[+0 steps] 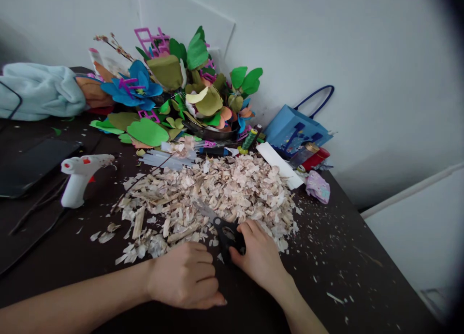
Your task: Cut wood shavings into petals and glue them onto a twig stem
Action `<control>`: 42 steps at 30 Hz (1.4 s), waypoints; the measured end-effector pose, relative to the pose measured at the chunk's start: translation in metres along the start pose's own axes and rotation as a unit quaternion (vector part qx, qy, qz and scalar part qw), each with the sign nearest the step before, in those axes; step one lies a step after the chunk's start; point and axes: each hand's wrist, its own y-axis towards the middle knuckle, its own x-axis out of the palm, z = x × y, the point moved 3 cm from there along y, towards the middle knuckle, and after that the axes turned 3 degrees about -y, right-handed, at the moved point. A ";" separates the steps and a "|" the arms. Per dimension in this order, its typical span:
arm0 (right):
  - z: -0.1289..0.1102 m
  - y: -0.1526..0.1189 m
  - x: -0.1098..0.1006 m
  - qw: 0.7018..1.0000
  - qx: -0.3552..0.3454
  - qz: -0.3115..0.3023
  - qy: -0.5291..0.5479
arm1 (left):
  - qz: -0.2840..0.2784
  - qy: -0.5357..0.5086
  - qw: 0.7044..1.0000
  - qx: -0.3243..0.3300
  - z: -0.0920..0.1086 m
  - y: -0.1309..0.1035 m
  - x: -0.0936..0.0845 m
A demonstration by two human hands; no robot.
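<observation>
Presently gripping black scissors [218, 223] with right hand [259, 249], lower centre of frame, alongside closed left hand [184, 276] (cannot see inside). Could scatter pale flake pile [250, 189], likely by dragging blades [205, 210] sideways through it.

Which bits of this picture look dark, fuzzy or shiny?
Head view: the right-hand corners fade into blurry darkness; head view: the smooth pale-grey wall looks dimmer low down, near the dark-brown tabletop; head view: the tips of the black-handled metal scissors blend softly into the pale, flaky pile; head view: no strong glare shows.
</observation>
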 end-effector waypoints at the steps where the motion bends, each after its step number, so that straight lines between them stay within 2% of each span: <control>1: 0.000 0.000 -0.002 1.000 0.005 0.001 0.007 | 0.001 0.002 1.000 -0.001 -0.001 0.000 0.000; 8: 0.014 -0.003 -0.025 0.996 0.027 0.006 0.088 | -0.005 0.005 1.000 -0.017 -0.005 0.001 -0.003; 12: 0.022 -0.004 -0.028 0.970 0.073 -0.038 0.229 | -0.005 0.001 1.000 -0.024 -0.009 0.001 -0.006; 14: 0.023 -0.005 -0.024 0.931 0.107 -0.075 0.342 | -0.003 -0.004 1.000 -0.027 -0.011 0.001 -0.007; 15: 0.022 -0.005 -0.021 0.902 0.120 -0.086 0.405 | -0.001 -0.005 1.000 -0.030 -0.012 0.000 -0.007; 18: 0.014 -0.005 -0.012 0.798 0.127 -0.098 0.581 | 0.000 -0.006 0.999 -0.041 -0.016 -0.001 -0.005; 20: 0.008 -0.005 -0.006 0.737 0.118 -0.091 0.660 | 0.001 -0.007 0.999 -0.053 -0.020 -0.002 -0.006; 21: 0.005 -0.005 -0.004 0.714 0.119 -0.085 0.685 | 0.003 -0.005 0.998 -0.063 -0.022 -0.002 -0.006; 23: 0.002 -0.004 0.001 0.686 0.133 -0.067 0.712 | 0.022 0.007 0.996 -0.089 -0.028 -0.002 -0.010; 28: -0.001 0.000 0.008 0.666 0.148 -0.041 0.730 | 0.093 0.072 0.969 -0.217 -0.055 -0.004 -0.030; 31: -0.004 0.001 0.007 0.656 0.144 -0.038 0.740 | 0.084 0.080 0.932 -0.343 -0.081 -0.013 -0.039; 33: -0.006 0.001 0.006 0.655 0.144 -0.037 0.741 | 0.055 0.067 0.906 -0.415 -0.098 -0.023 -0.042; 37: -0.011 0.000 0.006 0.652 0.137 -0.038 0.744 | -0.004 0.037 0.883 -0.469 -0.118 -0.036 -0.040; 42: -0.013 0.001 0.011 0.670 0.113 -0.047 0.732 | -0.039 0.073 0.874 -0.478 -0.123 -0.037 -0.031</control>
